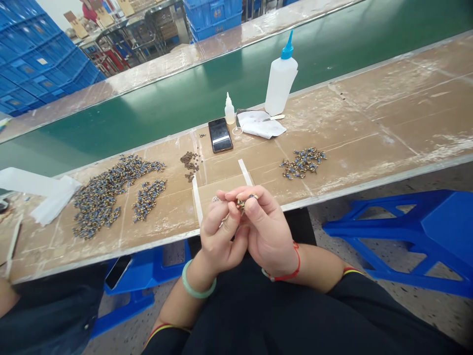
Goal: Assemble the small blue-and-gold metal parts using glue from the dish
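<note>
My left hand (221,236) and my right hand (269,229) meet just over the front edge of the bench. Pinched between their fingertips is a tiny figurine (242,202) with yellowish and dark parts; fingers cover much of it. Both hands are closed around it. A large pile of small blue and gold figurines (107,192) lies to the left, with a smaller cluster (149,199) beside it. Another group of figurines (303,162) is on the right. Small brown discs (189,162) are heaped beyond my hands.
A phone (220,135), a small dropper bottle (229,109), a white paper (260,124) and a large blue-capped bottle (281,81) stand or lie along the green belt (158,111). Blue stools (406,231) flank me. Part of another person (48,305) shows at lower left.
</note>
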A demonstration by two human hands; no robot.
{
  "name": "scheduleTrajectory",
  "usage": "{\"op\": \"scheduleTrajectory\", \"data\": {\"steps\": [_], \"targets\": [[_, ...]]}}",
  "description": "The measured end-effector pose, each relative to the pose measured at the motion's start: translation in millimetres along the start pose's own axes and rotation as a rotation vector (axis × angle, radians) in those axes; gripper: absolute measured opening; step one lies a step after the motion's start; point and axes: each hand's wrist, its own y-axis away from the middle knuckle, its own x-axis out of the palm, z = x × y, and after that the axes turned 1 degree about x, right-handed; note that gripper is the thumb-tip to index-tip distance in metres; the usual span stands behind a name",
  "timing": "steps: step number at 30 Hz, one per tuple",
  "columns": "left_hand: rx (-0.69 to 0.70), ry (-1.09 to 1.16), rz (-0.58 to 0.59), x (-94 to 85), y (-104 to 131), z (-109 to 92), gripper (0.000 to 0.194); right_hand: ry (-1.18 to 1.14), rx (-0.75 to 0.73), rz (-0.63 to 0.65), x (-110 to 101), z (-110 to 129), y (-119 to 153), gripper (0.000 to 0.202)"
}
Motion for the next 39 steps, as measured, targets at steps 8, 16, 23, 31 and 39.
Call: {"op": "scheduleTrajectory", "data": {"steps": [8, 16, 23, 31, 39], "targets": [[-0.137, 0.217, 0.099, 4.0, 15.3, -6.9, 0.077, 0.110, -0.139, 0.083, -8.0, 7.6, -6.6, 0.007], [-0.304, 0.447, 0.182, -0.6, 28.5, -17.3, 0.077, 0.345, -0.421, 0.105, -14.9, 6.5, -10.2, 0.008], [-0.269, 0.462, 0.150, 5.4, 30.1, -13.4, 0.077, 0.341, -0.415, 0.036, -12.9, 5.6, -9.0, 0.005], [-0.243, 0.446, 0.148, 8.1, 30.1, -8.8, 0.073, 0.250, -0.362, 0.036, -10.1, 0.5, -8.7, 0.003], [-0.196, 0.357, 0.142, 11.1, 23.9, -6.7, 0.072, 0.272, -0.287, -0.011, -10.9, -1.0, -8.1, 0.015]]}}
